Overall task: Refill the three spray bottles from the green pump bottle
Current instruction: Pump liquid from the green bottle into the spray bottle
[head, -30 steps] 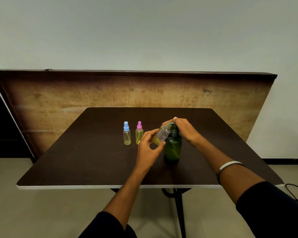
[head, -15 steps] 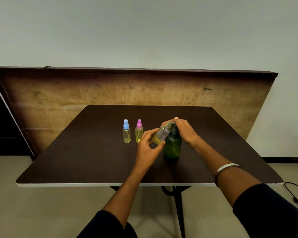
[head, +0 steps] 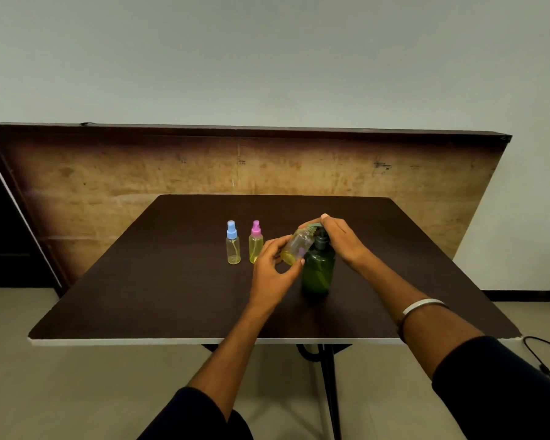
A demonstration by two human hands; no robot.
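The green pump bottle (head: 318, 271) stands upright on the dark table (head: 159, 293), right of centre. My right hand (head: 343, 238) lies over its pump head, fingers stretched along the spout. My left hand (head: 272, 271) grips an uncapped clear spray bottle (head: 297, 246) holding some yellow liquid, tilted with its mouth up under the spout. To the left stand two capped spray bottles, upright: one with a blue cap (head: 233, 242) and one with a pink cap (head: 255, 242), both holding yellow liquid.
A large wooden board (head: 108, 185) leans against the wall behind the table. The table's white front edge (head: 140, 340) runs below my forearms. A black cable (head: 540, 354) lies on the floor at the right.
Both hands and the bottles keep nearly the same pose. The view has shifted slightly.
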